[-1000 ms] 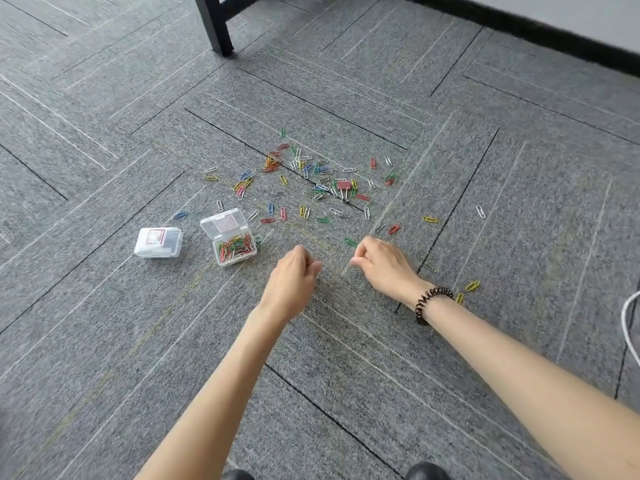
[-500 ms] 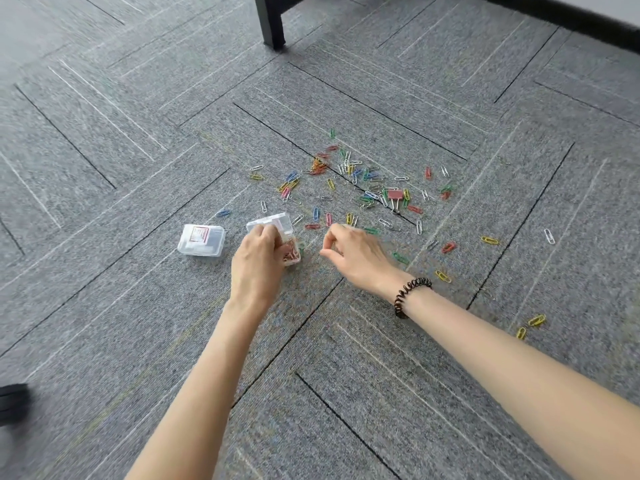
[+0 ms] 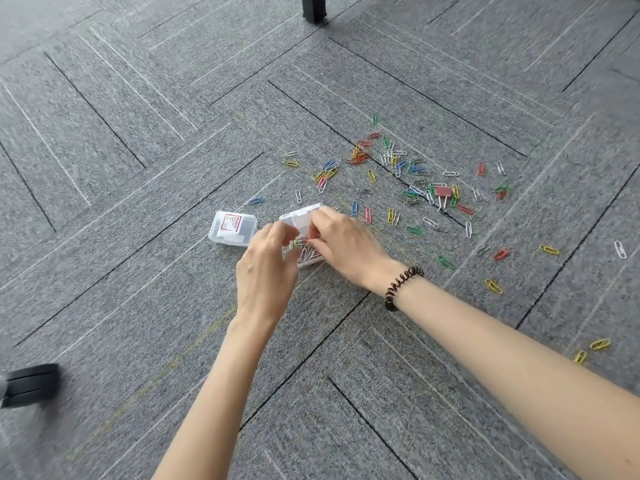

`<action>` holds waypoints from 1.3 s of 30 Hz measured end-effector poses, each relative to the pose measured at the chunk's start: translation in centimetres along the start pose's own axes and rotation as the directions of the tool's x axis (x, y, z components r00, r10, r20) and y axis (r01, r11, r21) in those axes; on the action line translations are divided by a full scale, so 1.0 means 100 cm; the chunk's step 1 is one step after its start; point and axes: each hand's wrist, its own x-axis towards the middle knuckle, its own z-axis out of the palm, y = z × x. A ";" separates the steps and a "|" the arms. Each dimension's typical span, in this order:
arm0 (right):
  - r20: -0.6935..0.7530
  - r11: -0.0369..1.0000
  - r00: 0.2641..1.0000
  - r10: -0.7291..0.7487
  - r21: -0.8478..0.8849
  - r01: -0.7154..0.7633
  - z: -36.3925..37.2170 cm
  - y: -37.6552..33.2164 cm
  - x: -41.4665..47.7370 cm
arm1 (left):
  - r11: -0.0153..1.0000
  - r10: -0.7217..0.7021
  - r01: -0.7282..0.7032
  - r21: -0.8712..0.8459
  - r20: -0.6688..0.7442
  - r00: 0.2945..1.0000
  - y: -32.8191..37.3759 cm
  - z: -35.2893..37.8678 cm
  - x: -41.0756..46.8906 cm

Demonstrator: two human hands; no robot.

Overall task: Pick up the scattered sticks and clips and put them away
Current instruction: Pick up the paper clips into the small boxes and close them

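Observation:
Coloured paper clips (image 3: 398,168) lie scattered over the grey carpet, with a red binder clip (image 3: 443,192) among them. An open clear box (image 3: 300,216) holds several clips, its lid tipped up at the back. My left hand (image 3: 268,268) is at the box's near left edge with its fingers curled; what they hold is hidden. My right hand (image 3: 343,244) reaches over the box from the right, fingertips pinched together just above the clips inside. No sticks are in view.
A second clear box (image 3: 232,227), closed and with a red label, lies just left of the open one. A black furniture leg (image 3: 313,6) stands at the top. A dark blurred object (image 3: 31,384) sits at the left edge. More clips (image 3: 493,285) lie to the right.
Both hands have moved left from the bare carpet to the open box. The left hand got there first; the right hand followed with pinched fingers. The view has shifted left.

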 end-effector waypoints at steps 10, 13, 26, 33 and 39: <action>-0.030 0.989 0.993 -0.117 0.084 0.119 0.012 0.001 0.000 | 0.994 -0.075 0.081 -0.070 0.089 0.993 -0.012 0.002 -0.009; -0.101 0.988 0.988 -0.114 0.089 0.123 0.008 0.008 -0.007 | 0.994 -0.077 0.084 -0.075 0.095 0.992 -0.008 0.005 -0.008; -0.173 0.991 0.977 0.123 -0.023 -0.129 0.002 0.067 -0.025 | 0.998 0.017 -0.020 0.058 0.056 0.998 -0.010 0.006 -0.017; 0.065 0.994 0.997 -0.047 -0.092 0.053 0.010 0.056 -0.016 | 1.000 -0.004 0.004 0.015 0.020 1.000 -0.023 -0.001 -0.024; 0.036 0.990 0.996 -0.079 -0.117 0.083 0.007 0.059 -0.016 | 1.000 -0.019 0.019 0.018 0.000 1.000 -0.024 0.002 -0.018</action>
